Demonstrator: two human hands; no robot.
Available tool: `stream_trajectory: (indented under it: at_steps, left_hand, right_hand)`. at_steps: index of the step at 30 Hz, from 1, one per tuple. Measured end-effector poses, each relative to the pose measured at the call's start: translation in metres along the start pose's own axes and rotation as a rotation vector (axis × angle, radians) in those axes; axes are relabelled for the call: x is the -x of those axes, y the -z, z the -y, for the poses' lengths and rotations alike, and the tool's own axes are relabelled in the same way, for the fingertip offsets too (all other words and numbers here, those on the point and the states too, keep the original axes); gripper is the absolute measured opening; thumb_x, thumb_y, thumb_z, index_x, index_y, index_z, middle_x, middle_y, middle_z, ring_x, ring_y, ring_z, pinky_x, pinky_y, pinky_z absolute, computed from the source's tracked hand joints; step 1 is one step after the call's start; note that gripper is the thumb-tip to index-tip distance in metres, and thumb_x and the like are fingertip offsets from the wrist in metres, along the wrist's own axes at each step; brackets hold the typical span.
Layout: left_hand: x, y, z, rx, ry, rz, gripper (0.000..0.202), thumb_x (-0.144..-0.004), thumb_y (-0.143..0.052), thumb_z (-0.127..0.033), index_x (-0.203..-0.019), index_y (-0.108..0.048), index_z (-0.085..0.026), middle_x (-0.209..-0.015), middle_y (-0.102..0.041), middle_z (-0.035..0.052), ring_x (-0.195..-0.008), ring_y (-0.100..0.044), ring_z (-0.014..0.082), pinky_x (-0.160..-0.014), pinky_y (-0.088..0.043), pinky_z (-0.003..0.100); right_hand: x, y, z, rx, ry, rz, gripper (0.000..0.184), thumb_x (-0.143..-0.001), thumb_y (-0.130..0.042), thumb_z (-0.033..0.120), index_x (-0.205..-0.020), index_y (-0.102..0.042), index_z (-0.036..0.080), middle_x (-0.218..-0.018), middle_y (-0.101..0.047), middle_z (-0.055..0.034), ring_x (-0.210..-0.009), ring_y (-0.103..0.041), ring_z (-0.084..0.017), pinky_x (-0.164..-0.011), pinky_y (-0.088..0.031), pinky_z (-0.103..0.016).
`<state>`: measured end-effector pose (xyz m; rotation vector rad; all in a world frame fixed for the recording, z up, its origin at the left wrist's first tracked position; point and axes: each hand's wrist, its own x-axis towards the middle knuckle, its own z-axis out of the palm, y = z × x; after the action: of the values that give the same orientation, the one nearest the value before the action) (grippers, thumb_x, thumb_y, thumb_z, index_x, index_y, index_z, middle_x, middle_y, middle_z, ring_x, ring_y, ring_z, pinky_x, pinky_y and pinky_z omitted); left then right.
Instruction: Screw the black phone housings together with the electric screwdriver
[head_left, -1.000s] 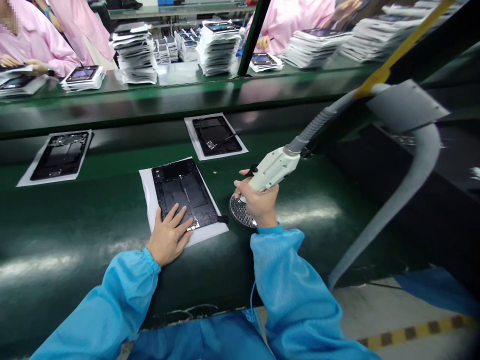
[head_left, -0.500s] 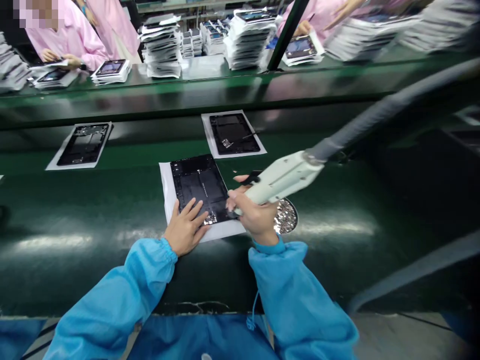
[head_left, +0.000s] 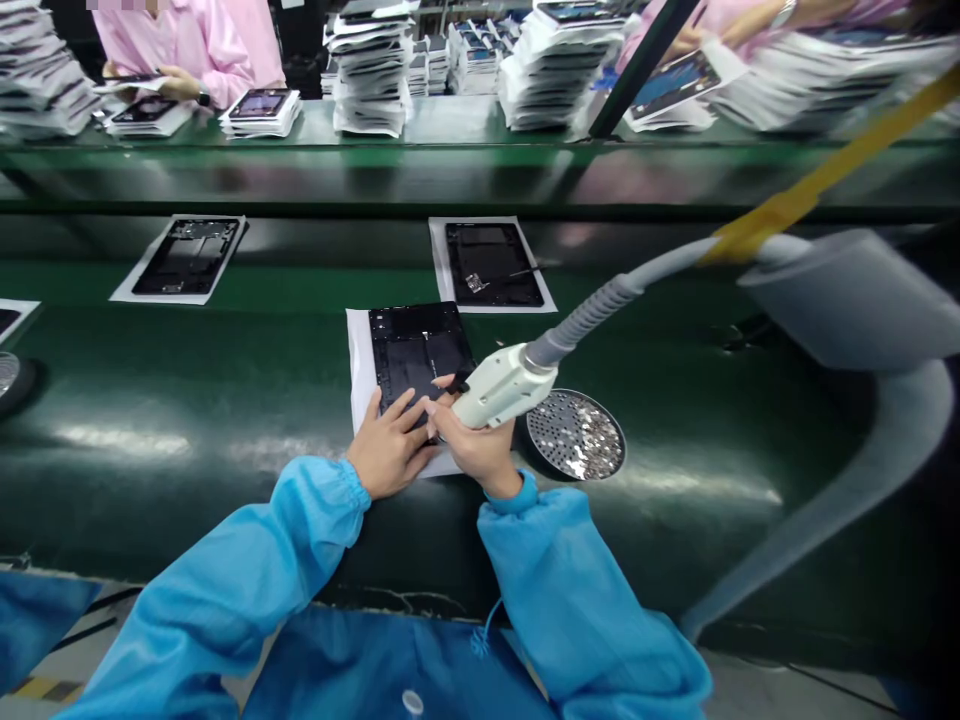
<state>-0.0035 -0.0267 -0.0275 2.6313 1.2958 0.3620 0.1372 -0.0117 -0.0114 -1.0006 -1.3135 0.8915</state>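
Note:
A black flat device panel [head_left: 420, 350] lies on a white sheet [head_left: 361, 362] on the green belt in front of me. My left hand [head_left: 388, 447] rests flat on the panel's near edge, fingers spread. My right hand [head_left: 471, 445] is wrapped round a white electric screwdriver [head_left: 504, 385] with a grey hose [head_left: 600, 300], its tip down at the panel's near right corner, close to my left fingertips. A round perforated dish of small screws [head_left: 576, 435] sits just right of my right hand.
Two more black panels on white sheets [head_left: 491, 262] [head_left: 186, 256] lie farther along the belt. A grey curved hose [head_left: 840, 480] and a yellow bar [head_left: 817, 180] hang at right. Stacks of sheets [head_left: 371, 70] and people in pink sleeves [head_left: 195, 45] fill the far bench.
My right hand has carried the screwdriver left from over the screw dish to the panel's near right corner. My left hand has stayed on the panel. The view has shifted.

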Motion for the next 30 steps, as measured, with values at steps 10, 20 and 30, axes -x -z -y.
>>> stream_trajectory:
  at_steps: [10,20,30]
  left_hand:
    - [0.001,-0.005,0.001,0.007,-0.012,-0.024,0.032,-0.096,-0.046,-0.033,-0.117,-0.066,-0.02,-0.138,-0.054,0.0129,-0.138,-0.036,0.0363,-0.109,-0.023,0.071]
    - [0.0,-0.005,0.001,0.021,-0.005,-0.012,0.033,-0.096,-0.046,-0.036,-0.119,-0.064,-0.021,-0.142,-0.05,0.0117,-0.139,-0.035,0.0354,-0.11,-0.021,0.07]
    - [0.0,-0.005,0.001,0.002,-0.004,-0.014,0.038,-0.096,-0.046,-0.039,-0.126,-0.061,-0.021,-0.143,-0.049,0.0116,-0.138,-0.036,0.0354,-0.11,-0.022,0.069]
  right_hand:
    - [0.003,0.0,0.004,-0.005,-0.002,0.059,0.013,-0.077,-0.065,0.024,-0.085,-0.056,0.019,-0.057,-0.057,0.0024,-0.052,-0.058,-0.015,-0.068,-0.058,-0.036]
    - [0.001,0.006,-0.001,0.006,-0.004,0.095,0.012,-0.078,-0.065,0.025,-0.086,-0.057,0.02,-0.058,-0.058,0.003,-0.052,-0.058,-0.015,-0.073,-0.057,-0.037]
    - [-0.003,0.01,0.009,-0.005,-0.042,0.079,0.021,-0.077,-0.069,0.03,-0.091,-0.06,0.018,-0.059,-0.06,0.0025,-0.052,-0.058,-0.015,-0.061,-0.056,-0.032]
